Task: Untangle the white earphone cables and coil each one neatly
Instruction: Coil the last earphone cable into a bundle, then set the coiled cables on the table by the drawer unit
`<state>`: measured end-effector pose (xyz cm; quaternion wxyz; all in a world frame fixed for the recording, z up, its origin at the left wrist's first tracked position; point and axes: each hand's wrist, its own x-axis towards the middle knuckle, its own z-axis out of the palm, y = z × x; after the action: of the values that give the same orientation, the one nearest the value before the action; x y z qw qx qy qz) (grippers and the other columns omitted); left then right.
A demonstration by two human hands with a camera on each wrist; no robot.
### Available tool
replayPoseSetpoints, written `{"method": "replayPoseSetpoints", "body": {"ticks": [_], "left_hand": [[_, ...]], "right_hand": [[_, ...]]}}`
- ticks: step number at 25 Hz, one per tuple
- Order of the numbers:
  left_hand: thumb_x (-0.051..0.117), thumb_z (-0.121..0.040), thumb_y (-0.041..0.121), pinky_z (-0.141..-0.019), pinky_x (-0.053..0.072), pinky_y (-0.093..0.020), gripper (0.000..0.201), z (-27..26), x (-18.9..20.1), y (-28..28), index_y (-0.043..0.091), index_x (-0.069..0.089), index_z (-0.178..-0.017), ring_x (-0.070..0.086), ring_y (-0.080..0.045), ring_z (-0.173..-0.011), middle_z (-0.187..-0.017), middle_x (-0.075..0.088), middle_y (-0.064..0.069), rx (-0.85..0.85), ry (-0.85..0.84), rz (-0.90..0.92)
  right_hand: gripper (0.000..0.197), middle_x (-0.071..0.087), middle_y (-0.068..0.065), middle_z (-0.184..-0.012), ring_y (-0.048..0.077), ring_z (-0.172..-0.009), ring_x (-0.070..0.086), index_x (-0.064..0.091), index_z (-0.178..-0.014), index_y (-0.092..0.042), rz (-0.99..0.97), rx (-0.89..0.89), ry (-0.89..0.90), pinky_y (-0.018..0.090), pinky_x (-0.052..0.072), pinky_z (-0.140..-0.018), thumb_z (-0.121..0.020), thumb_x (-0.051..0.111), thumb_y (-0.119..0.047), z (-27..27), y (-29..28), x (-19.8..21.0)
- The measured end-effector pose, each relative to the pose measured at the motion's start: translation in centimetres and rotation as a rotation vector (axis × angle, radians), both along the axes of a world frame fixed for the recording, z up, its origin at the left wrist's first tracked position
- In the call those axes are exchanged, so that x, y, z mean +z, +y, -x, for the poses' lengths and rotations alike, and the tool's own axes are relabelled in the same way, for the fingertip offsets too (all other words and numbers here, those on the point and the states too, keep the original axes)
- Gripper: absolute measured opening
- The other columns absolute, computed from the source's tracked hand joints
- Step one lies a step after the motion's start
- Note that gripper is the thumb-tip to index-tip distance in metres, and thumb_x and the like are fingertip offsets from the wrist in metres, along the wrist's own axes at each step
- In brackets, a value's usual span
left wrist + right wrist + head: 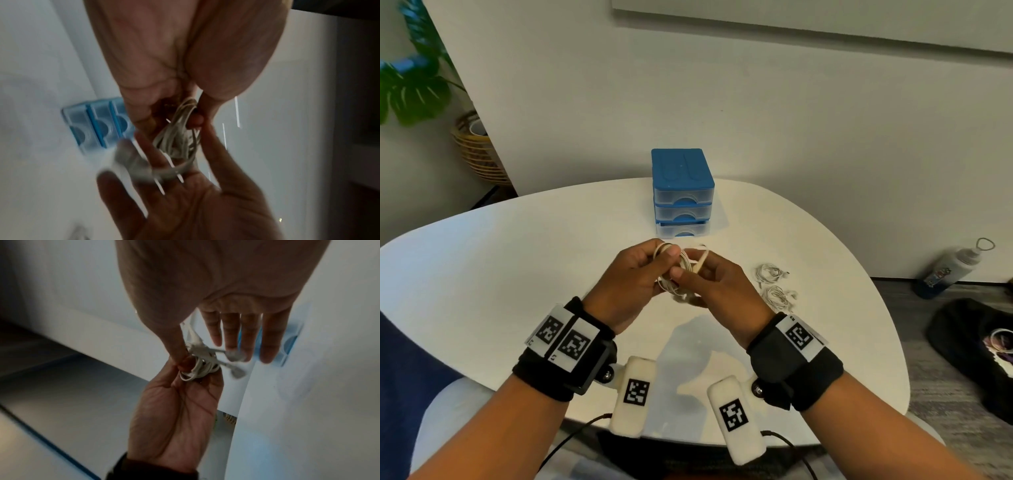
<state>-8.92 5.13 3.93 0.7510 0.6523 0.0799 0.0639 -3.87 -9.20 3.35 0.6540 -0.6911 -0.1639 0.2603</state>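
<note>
Earphone cable [677, 270], partly wound into white loops, hangs above the middle of the white table [517, 274], held between both hands. Left hand [631, 284] has its thumb and curled fingers closed round the loops. Right hand [717, 287] pinches a strand with thumb and forefinger, its other fingers straight. Two coiled earphone bundles [774, 286] lie on the table just right of the hands. Beyond them, at the far edge, stands a blue drawer unit [683, 192].
</note>
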Motion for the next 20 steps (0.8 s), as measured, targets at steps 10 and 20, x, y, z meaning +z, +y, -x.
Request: {"method": "replayPoseSetpoints", "body": {"ticks": [10, 20], "left_hand": [[0.069, -0.084, 0.021, -0.081, 0.058, -0.035, 0.019, -1.7, -3.7, 0.0, 0.004, 0.073, -0.092, 0.071, -0.029, -0.085, -0.092, 0.074, -0.019, 0.111, 0.170, -0.084], [0.075, -0.079, 0.011, -0.060, 0.057, -0.028, 0.024, -4.6, -4.9, -1.4, 0.008, 0.051, -0.078, 0.074, -0.028, -0.077, -0.085, 0.074, -0.016, 0.224, 0.236, 0.014]], "right_hand": [[0.028, 0.073, 0.022, -0.083, 0.025, -0.067, 0.069, 0.061, -0.105, -0.010, 0.058, -0.148, -0.030, 0.031, 0.056, -0.056, -0.081, 0.075, -0.010, -1.9, -1.4, -1.7], [0.025, 0.070, 0.017, -0.074, 0.030, -0.064, 0.069, 0.055, -0.074, -0.010, 0.148, -0.359, -0.256, 0.036, 0.057, -0.054, -0.078, 0.079, -0.013, -5.7, -2.4, -4.1]]}}
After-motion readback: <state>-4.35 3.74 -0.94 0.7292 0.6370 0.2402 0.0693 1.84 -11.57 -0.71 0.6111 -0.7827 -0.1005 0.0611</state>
